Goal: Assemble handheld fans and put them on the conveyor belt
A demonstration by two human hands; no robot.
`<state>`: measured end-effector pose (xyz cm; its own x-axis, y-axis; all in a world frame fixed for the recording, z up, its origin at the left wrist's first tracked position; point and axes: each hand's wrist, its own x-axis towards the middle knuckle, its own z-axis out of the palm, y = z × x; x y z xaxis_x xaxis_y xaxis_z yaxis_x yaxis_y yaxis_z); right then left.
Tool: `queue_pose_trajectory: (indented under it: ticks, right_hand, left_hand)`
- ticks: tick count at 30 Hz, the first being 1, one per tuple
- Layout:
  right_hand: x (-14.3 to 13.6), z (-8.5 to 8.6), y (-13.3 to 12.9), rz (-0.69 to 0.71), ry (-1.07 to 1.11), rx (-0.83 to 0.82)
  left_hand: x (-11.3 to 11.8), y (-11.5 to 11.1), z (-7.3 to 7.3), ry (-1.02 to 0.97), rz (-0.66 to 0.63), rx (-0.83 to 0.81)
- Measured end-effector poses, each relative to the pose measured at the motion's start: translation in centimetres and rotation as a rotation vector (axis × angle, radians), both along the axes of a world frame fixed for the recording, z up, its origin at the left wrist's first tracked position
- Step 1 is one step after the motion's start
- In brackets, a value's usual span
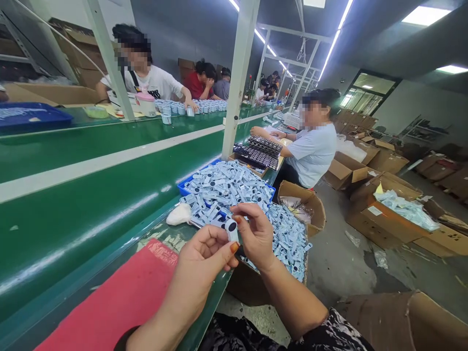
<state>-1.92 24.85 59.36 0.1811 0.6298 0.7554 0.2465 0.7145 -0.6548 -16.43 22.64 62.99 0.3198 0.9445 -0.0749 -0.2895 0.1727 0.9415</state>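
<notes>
One small light-blue plastic piece (231,229) with a dark round spot is held upright between my hands. My left hand (208,258) pinches its lower part between thumb and fingers. At its upper right side, the thumb and index finger of my right hand (256,234) are closed together by the round end; whether they grip it is hard to see. Behind my hands, a blue tray (182,188) is heaped with similar pieces. More of them fill a cardboard box (306,273) to the right. A white wad (179,214) lies left of the tray.
A red sheet (124,292) covers the near bench edge beside a green conveyor (91,214). A white post (241,73) rises behind the tray. Another person (314,146) sits at right, others work across the belt. Open cartons (383,219) stand on the floor at right.
</notes>
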Motion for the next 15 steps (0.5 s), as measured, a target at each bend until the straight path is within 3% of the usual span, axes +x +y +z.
queue_pose_trajectory:
  ticks: [5,11,15]
  right_hand:
    - [0.0,-0.5,-0.8,0.147,0.157,-0.091]
    - [0.0,-0.4,-1.5,0.227,0.161,-0.136]
    - [-0.2,-0.7,-1.5,0.264,0.139,-0.167]
  left_hand:
    - [-0.5,0.1,0.1,0.163,0.124,0.187]
    - [-0.8,0.1,-0.2,0.271,0.163,0.32]
    - [-0.8,0.2,-0.5,0.31,0.23,0.541]
